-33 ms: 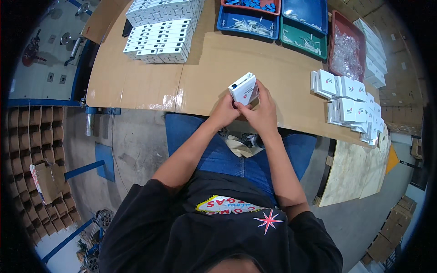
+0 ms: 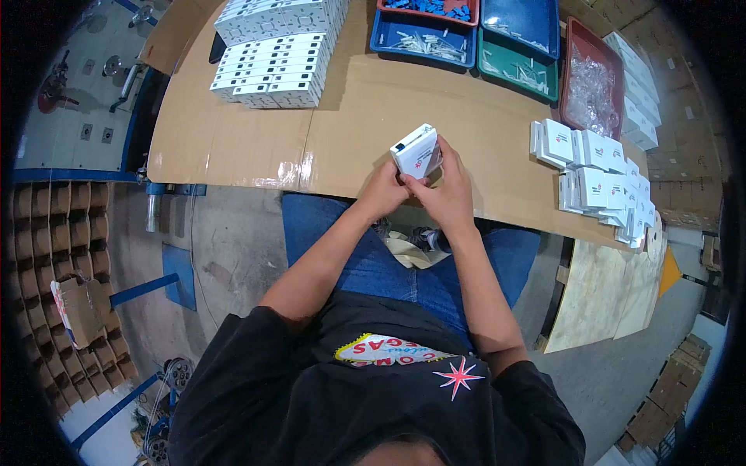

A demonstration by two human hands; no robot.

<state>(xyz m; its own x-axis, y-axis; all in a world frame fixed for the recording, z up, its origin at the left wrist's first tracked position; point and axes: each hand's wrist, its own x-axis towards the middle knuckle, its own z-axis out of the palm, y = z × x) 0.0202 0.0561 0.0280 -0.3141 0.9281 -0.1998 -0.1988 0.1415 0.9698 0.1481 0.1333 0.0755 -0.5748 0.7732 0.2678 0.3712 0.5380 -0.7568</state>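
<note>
Above the near edge of the table, both my hands grip a small flat white case, tilted, with printing on its broad face and a dark blue spot at one end. My left hand is closed on its lower left corner. From the right, my right hand holds it with the thumb along the bottom and fingers behind the right side. The fingers partly cover its lower end. Similar white cases stand in stacked rows at the table's right edge.
A cardboard-covered table spans the front. White units are piled at its far left. Toward the back right are a blue tray of white parts, a green tray, and a red tray holding clear plastic pieces.
</note>
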